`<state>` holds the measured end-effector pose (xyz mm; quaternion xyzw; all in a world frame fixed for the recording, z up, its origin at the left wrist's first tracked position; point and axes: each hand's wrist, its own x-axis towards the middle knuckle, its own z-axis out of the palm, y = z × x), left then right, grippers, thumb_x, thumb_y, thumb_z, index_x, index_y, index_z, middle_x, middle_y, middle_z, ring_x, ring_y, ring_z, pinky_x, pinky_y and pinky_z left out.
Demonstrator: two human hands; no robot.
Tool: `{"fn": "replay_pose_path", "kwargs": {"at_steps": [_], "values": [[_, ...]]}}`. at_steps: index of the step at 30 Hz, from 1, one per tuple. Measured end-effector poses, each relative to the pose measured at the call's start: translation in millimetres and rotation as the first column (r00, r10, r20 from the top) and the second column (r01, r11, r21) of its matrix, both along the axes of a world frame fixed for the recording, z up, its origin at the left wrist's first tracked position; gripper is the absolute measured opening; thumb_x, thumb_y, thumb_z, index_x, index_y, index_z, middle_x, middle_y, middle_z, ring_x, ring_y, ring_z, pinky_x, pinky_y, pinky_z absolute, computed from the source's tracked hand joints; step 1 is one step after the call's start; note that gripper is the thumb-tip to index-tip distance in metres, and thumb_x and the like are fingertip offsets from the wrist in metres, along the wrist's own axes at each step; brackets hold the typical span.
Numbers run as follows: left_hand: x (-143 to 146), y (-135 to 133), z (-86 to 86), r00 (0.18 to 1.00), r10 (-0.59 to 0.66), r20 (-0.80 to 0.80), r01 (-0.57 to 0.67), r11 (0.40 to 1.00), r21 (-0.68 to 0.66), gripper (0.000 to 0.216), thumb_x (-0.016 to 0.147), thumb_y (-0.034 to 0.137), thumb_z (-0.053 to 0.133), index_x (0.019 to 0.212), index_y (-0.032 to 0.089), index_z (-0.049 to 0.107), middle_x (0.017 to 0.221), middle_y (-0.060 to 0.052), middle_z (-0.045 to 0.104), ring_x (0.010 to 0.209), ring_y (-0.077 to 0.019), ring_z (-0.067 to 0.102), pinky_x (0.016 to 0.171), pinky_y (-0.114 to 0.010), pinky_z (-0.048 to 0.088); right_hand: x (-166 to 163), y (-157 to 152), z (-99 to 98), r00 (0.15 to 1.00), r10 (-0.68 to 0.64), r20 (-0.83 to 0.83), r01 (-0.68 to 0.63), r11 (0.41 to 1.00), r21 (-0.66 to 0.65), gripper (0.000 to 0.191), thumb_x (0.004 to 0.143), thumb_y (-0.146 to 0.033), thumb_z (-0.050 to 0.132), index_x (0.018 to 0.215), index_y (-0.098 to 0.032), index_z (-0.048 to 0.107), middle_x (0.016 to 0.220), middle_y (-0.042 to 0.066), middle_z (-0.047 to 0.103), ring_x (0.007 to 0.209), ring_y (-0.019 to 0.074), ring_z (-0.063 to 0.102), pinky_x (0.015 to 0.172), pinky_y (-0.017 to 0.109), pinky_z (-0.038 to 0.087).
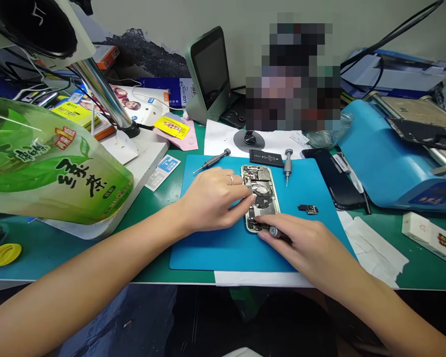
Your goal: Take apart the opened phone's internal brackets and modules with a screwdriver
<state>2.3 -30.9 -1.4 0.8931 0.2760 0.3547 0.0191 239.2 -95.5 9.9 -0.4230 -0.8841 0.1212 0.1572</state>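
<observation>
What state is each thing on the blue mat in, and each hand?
opened phone: flat on the blue mat, insides exposed.
left hand: fingertips on the phone's insides.
right hand: closed on a grey screwdriver at the phone's near end.
far-left screwdriver: lying loose, unheld.
far-right screwdriver: lying loose, unheld.
black battery: out of the phone, lying flat.
small black part: loose on the mat.

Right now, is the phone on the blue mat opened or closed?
Opened: the phone lies flat with no cover on it, and its circuit boards and inner parts are bare.
</observation>
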Motion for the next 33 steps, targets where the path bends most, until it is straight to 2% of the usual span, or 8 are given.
{"fn": "replay_pose_path", "kwargs": {"at_steps": [4,9,14,19,27,33], "values": [[-1,0,1.5,1.000,-0.012,-0.002,0.012,1.000,0.001,0.034,0.101,0.024,0.056,0.070,0.017,0.069,0.062,0.000,0.060,0.059,-0.0156,0.052,0.058,-0.035,0.034,-3,1,3.6,0.997,-0.065,-0.029,0.062,0.994,-0.092,0.021,0.103,-0.028,0.059,0.117,-0.021,0.073,0.109,0.002,0.082,0.093,0.0196,0.080,0.076,0.029,0.061],[-3,1,2.3,0.996,-0.069,-0.058,0.068,0.997,-0.033,0.029,0.101,0.024,0.057,0.077,0.017,0.074,0.066,-0.001,0.063,0.063,-0.0165,0.056,0.061,-0.034,0.036,-5,3,7.2,0.989,-0.148,-0.027,0.136,0.957,-0.255,0.022,0.104,-0.032,0.056,0.115,-0.026,0.074,0.111,0.000,0.082,0.098,0.0203,0.079,0.078,0.030,0.061],[-3,1,1.8,0.995,-0.051,-0.085,0.046,0.997,-0.060,0.030,0.101,0.025,0.056,0.078,0.018,0.074,0.067,-0.001,0.063,0.064,-0.0168,0.056,0.061,-0.035,0.035,-7,7,8.7,0.988,-0.155,0.018,0.154,0.940,-0.304,0.024,0.105,-0.033,0.052,0.112,-0.026,0.074,0.113,0.001,0.081,0.101,0.0229,0.077,0.079,0.034,0.059],[-3,1,1.4,0.995,-0.055,-0.088,0.049,0.996,-0.068,0.030,0.101,0.025,0.056,0.078,0.017,0.074,0.068,-0.001,0.064,0.064,-0.0165,0.057,0.061,-0.036,0.035,-7,13,7.8,0.992,-0.120,0.036,0.125,0.949,-0.289,0.023,0.105,-0.032,0.052,0.109,-0.026,0.074,0.110,0.000,0.082,0.095,0.0206,0.077,0.077,0.031,0.058],[-5,1,2.5,0.991,-0.063,-0.116,0.053,0.995,-0.084,0.032,0.102,0.026,0.054,0.078,0.018,0.073,0.069,-0.001,0.064,0.065,-0.0165,0.057,0.062,-0.036,0.035,-4,14,4.4,0.998,-0.053,0.042,0.059,0.988,-0.142,0.025,0.105,-0.028,0.050,0.111,-0.022,0.074,0.108,0.003,0.083,0.091,0.0215,0.078,0.074,0.031,0.059],[-4,1,2.8,0.989,-0.062,-0.136,0.048,0.994,-0.102,0.033,0.103,0.026,0.052,0.078,0.019,0.073,0.070,-0.002,0.066,0.067,-0.0173,0.058,0.063,-0.036,0.037,-4,14,5.1,0.998,-0.033,0.054,0.039,0.993,-0.115,0.025,0.105,-0.026,0.050,0.110,-0.022,0.074,0.108,0.004,0.083,0.091,0.0216,0.078,0.075,0.032,0.059]]}}
